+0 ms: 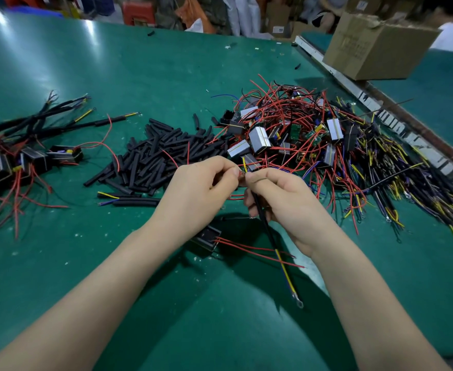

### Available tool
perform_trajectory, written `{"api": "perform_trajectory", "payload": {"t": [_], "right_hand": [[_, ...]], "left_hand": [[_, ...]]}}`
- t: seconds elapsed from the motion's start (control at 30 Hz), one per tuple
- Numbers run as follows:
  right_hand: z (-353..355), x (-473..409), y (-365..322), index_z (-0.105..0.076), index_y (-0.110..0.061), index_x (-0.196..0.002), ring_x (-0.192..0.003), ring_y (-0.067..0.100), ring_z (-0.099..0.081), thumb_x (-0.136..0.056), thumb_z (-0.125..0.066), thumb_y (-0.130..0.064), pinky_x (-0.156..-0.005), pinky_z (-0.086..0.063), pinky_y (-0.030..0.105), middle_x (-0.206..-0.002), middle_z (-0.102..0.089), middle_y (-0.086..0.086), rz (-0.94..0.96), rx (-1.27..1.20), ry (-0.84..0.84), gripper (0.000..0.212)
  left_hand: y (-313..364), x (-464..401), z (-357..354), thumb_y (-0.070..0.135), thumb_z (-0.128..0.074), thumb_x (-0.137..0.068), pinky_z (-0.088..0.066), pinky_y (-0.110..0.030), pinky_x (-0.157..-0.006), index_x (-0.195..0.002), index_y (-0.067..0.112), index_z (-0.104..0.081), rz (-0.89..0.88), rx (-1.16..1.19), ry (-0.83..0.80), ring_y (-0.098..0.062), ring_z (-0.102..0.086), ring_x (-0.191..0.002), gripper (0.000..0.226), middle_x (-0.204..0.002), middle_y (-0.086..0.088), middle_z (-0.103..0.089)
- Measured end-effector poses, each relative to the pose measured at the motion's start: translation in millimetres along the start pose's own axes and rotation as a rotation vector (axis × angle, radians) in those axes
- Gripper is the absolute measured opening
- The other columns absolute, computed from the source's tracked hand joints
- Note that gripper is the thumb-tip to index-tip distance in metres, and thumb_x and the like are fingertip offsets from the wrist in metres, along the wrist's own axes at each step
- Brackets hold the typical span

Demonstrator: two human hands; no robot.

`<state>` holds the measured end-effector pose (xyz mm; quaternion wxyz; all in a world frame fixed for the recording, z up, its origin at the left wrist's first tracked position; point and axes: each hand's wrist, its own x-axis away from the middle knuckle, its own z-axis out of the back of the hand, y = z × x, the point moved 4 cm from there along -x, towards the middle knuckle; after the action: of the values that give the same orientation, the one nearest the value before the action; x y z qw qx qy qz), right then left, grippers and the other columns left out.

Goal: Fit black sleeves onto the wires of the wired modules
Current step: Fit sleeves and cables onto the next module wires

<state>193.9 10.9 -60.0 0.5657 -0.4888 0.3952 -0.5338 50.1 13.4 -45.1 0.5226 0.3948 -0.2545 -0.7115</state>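
My left hand (pixel 201 194) pinches the tips of thin red wires at the centre of the view. My right hand (pixel 284 202) meets it fingertip to fingertip and grips a black sleeve (pixel 265 223) with a yellow and blue wire (pixel 286 277) running out of its lower end to a ring terminal. A black module (pixel 206 238) lies on the green table under my left wrist, with red wires trailing right. A heap of loose black sleeves (pixel 153 156) lies just beyond my hands.
A tangle of unsleeved modules with red wires (pixel 286 129) lies at the right, with yellow and blue leads (pixel 407 188) beside it. Sleeved modules (pixel 19 156) are piled at the left. A cardboard box (pixel 375 46) stands at the back right behind a metal rail (pixel 353 87).
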Motion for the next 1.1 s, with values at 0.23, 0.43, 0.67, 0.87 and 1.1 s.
{"api": "perform_trajectory", "payload": {"t": [0.23, 0.43, 0.67, 0.87, 1.1], "right_hand": [[1, 2, -7, -0.064, -0.014, -0.078, -0.046, 0.007, -0.049, -0.091, -0.049, -0.005, -0.046, -0.039, 0.012, -0.052, -0.057, -0.006, 0.053, -0.081, 0.017, 0.021], [-1, 2, -6, -0.064, -0.017, -0.077, -0.046, 0.009, -0.049, -0.091, -0.047, -0.005, -0.044, -0.036, 0.011, -0.052, -0.056, -0.006, 0.067, -0.078, 0.0, 0.025], [-1, 1, -2, -0.061, -0.02, -0.071, -0.047, 0.009, -0.05, -0.091, -0.049, -0.019, -0.042, -0.033, 0.016, -0.054, -0.055, -0.007, -0.05, -0.112, -0.024, 0.023], [-7, 2, 4, -0.048, -0.018, -0.075, -0.042, 0.006, -0.04, -0.091, -0.041, -0.022, -0.039, -0.023, 0.016, -0.051, -0.041, -0.009, -0.349, -0.435, -0.182, 0.018], [-5, 2, 1, -0.051, -0.017, -0.075, -0.04, 0.005, -0.034, -0.094, -0.042, -0.023, -0.039, -0.019, 0.015, -0.05, -0.036, -0.01, -0.284, -0.497, -0.215, 0.022]], "left_hand": [[0, 0, 0, 0.029, -0.059, -0.089, -0.037, -0.01, -0.055, -0.084, 0.03, -0.066, -0.002, 0.035, -0.014, -0.003, -0.046, -0.055, 0.009, -0.063, 0.006, -0.06], [-2, -3, 1, 0.012, -0.061, -0.089, -0.04, -0.012, -0.047, -0.084, 0.026, -0.068, 0.103, 0.321, -0.071, 0.002, -0.052, -0.049, 0.016, -0.053, 0.013, -0.058], [-1, -4, -2, 0.004, -0.059, -0.089, -0.039, -0.012, -0.045, -0.08, 0.017, -0.067, 0.195, 0.524, -0.114, 0.001, -0.049, -0.048, 0.018, -0.051, 0.01, -0.054], [10, 0, 2, 0.017, -0.057, -0.089, -0.039, -0.018, -0.058, -0.088, 0.024, -0.065, -0.255, 0.036, -0.065, -0.006, -0.046, -0.059, 0.011, -0.065, 0.002, -0.056], [16, 1, 11, 0.009, -0.06, -0.09, -0.035, -0.014, -0.063, -0.096, 0.009, -0.072, -0.484, -0.148, 0.107, -0.003, -0.04, -0.064, 0.013, -0.07, 0.003, -0.047]]}}
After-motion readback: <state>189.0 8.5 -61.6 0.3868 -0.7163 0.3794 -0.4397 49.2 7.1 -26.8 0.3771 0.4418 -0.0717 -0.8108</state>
